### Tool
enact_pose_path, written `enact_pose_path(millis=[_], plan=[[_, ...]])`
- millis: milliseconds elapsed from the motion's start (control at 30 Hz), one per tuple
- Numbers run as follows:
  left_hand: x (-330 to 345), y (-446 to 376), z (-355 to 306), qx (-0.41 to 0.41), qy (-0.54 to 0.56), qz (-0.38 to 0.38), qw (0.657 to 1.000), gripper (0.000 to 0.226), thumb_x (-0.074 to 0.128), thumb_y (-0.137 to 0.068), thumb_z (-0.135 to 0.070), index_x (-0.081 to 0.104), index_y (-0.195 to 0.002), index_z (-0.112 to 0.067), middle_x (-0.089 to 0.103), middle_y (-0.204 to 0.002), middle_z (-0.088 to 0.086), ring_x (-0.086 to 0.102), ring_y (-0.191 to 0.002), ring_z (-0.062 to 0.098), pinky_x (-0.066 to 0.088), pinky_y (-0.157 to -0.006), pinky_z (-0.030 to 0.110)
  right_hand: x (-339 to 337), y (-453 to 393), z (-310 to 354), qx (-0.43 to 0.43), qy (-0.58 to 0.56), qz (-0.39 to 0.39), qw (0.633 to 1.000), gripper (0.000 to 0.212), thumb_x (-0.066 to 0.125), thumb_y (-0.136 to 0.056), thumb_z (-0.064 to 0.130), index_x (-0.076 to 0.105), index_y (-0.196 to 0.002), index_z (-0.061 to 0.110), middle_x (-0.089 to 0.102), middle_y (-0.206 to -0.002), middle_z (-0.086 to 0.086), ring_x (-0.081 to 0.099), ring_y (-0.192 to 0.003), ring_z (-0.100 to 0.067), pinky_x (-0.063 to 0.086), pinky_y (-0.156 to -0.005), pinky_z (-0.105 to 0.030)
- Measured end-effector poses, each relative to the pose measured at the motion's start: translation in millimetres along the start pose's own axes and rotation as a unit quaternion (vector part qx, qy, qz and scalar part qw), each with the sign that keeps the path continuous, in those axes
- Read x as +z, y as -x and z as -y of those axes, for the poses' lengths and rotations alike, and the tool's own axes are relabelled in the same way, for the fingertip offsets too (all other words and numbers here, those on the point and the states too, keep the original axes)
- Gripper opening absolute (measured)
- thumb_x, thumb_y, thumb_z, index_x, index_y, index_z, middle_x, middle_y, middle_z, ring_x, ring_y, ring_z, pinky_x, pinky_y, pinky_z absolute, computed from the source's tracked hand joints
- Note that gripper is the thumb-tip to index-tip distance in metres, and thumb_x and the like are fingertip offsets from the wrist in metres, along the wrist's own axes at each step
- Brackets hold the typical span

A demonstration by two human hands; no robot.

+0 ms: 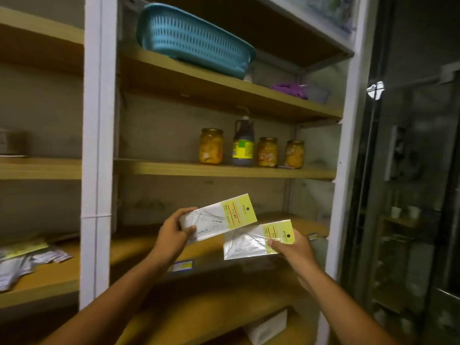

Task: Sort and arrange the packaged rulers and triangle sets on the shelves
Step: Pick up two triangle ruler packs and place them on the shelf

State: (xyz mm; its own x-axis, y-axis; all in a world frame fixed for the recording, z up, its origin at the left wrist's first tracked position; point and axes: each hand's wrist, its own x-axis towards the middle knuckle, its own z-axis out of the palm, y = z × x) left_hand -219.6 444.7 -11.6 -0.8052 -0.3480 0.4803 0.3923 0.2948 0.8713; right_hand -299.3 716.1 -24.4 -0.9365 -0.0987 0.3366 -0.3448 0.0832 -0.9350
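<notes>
Gripping 2 triangle packets (219,219), 1 per hand, fingers (189,230) curled, below 3 jars (211,146).

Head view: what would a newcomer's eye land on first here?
Probably the two clear packets with yellow header cards at centre: the left hand grips the upper packet, and the right hand pinches the lower packet. Next, the teal basket on the top shelf, then the yellow jars one shelf below.
</notes>
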Motion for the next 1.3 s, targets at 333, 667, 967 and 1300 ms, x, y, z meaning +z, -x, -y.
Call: enact_pose_path(millis=[333,667,967,1300], plan=[[94.3,-117.0,38.7,-0.004,0.038,0.037,0.999,0.041,0.057,-0.09,0.001,0.056,-0.119,-0.028,0.059,-0.117,0.001,0.063,-0.1,0.017,0.058,-0.064,0.022,-54.5,-112.2,-32.5,-0.004,0.043,-0.062,0.997,0.032,0.075,-0.082,0.008,0.063,-0.111,0.014,0.07,-0.1,0.0,0.067,-0.089,-0.012,0.053,-0.068,-0.021],[205.3,-180.7,70.0,-0.017,0.037,0.051,0.998,0.038,0.058,-0.09,0.002,0.057,-0.117,-0.023,0.06,-0.115,0.004,0.062,-0.1,0.017,0.057,-0.068,0.024,-132.1,-212.8,-93.9,0.009,0.057,-0.101,0.993,0.043,0.08,-0.078,0.01,0.064,-0.117,0.012,0.072,-0.108,-0.004,0.07,-0.094,-0.021,0.059,-0.083,-0.038],[309.8,-219.6,84.7,-0.06,0.046,0.003,0.997,0.036,0.056,-0.091,-0.001,0.049,-0.116,-0.026,0.064,-0.106,0.004,0.068,-0.092,0.02,0.059,-0.074,0.032,-198.5,-329.7,-139.7,0.003,0.06,-0.026,0.998,0.04,0.079,-0.079,0.013,0.057,-0.112,0.019,0.066,-0.101,0.002,0.062,-0.085,-0.007,0.049,-0.063,-0.02],[325.6,-231.2,100.2,-0.075,-0.014,-0.072,0.994,0.041,0.056,-0.092,-0.002,0.05,-0.127,-0.021,0.065,-0.112,0.009,0.07,-0.092,0.021,0.058,-0.069,0.025,-163.6,-437.3,-204.1,0.059,0.078,0.041,0.994,0.041,0.084,-0.07,0.003,0.06,-0.104,0.006,0.069,-0.098,-0.015,0.068,-0.088,-0.032,0.06,-0.074,-0.043]])
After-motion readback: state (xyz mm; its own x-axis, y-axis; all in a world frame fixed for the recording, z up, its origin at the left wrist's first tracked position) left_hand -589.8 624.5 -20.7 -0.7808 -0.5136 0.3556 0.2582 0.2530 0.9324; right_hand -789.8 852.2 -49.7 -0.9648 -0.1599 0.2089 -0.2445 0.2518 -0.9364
